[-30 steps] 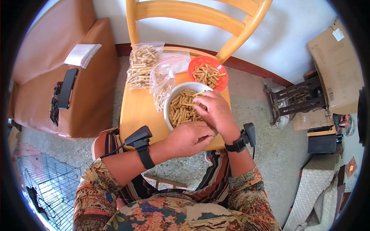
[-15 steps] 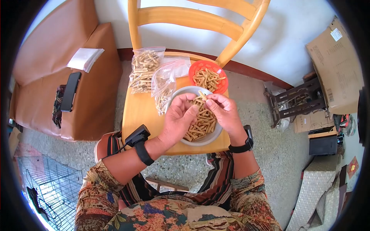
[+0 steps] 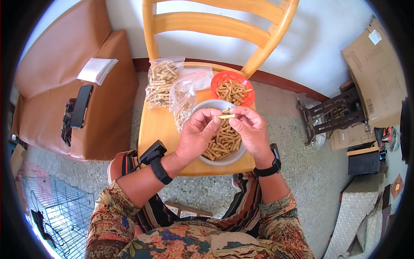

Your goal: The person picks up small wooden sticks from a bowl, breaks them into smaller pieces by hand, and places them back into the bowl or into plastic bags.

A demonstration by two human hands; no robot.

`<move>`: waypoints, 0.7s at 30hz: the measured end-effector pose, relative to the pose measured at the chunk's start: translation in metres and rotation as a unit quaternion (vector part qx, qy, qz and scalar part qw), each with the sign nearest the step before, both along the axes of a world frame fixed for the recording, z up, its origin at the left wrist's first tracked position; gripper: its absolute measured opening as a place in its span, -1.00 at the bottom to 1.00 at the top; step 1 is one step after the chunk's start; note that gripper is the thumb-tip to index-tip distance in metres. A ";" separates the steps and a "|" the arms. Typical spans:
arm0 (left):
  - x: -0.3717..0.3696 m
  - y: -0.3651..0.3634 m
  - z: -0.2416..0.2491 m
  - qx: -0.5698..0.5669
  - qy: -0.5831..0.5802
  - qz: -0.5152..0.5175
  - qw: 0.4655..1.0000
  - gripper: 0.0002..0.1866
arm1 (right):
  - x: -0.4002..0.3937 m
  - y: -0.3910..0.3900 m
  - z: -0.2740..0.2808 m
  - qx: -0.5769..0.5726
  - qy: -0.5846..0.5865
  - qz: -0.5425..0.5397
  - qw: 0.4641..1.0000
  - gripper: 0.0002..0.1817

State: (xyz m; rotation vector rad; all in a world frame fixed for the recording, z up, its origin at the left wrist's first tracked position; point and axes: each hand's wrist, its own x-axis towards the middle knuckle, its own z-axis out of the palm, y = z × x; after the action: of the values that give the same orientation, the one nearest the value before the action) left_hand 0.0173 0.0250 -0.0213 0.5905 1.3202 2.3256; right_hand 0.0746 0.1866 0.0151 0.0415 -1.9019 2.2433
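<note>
A short tan root-like stick [image 3: 225, 116] lies level between my hands, above a grey-white bowl [image 3: 206, 105]. My left hand [image 3: 197, 131] pinches its left end between thumb and fingertips. At the other end, my right hand [image 3: 251, 131] grips it the same way. Below them, many similar tan sticks [image 3: 222, 144] fill the bowl, partly hidden by my hands. Just behind the bowl is a red plastic basket [image 3: 251, 98] with more sticks in it. A full clear zip bag [image 3: 164, 82] and a smaller, partly filled bag [image 3: 183, 105] lie to the left.
Everything rests on the seat of a wooden chair [image 3: 151, 129]. A brown sofa [image 3: 103, 116] at left carries a phone [image 3: 82, 105] and a pack of clear bags [image 3: 97, 70]. At right are a cardboard box [image 3: 377, 73] and a dark stand [image 3: 330, 114]; a wire cage [image 3: 60, 207] is lower left.
The stick has turned from upright in my right hand to level. My left hand has come in and now holds its other end.
</note>
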 end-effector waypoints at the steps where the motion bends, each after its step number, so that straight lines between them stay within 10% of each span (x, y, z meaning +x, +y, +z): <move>1: 0.001 0.000 0.001 -0.009 -0.004 -0.007 1.000 -0.83 | -0.001 -0.002 -0.002 -0.031 -0.003 -0.004 1.000 -0.80; 12: 0.005 0.001 0.002 0.002 -0.043 -0.060 0.997 -0.84 | -0.001 -0.006 -0.006 -0.026 0.033 -0.033 0.999 -0.88; 17: 0.005 0.001 0.005 -0.008 -0.067 -0.047 0.997 -0.86 | -0.003 -0.014 -0.009 0.189 0.123 -0.126 0.966 -0.84; 21: 0.004 0.001 0.002 -0.006 -0.121 -0.048 0.991 -0.85 | -0.004 -0.016 -0.007 0.042 0.060 -0.080 0.994 -0.81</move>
State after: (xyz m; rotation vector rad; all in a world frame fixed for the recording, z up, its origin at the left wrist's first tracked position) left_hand 0.0215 0.0260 -0.0195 0.3457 1.1677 2.2275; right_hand 0.0704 0.1708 0.0079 0.0343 -1.8655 2.0104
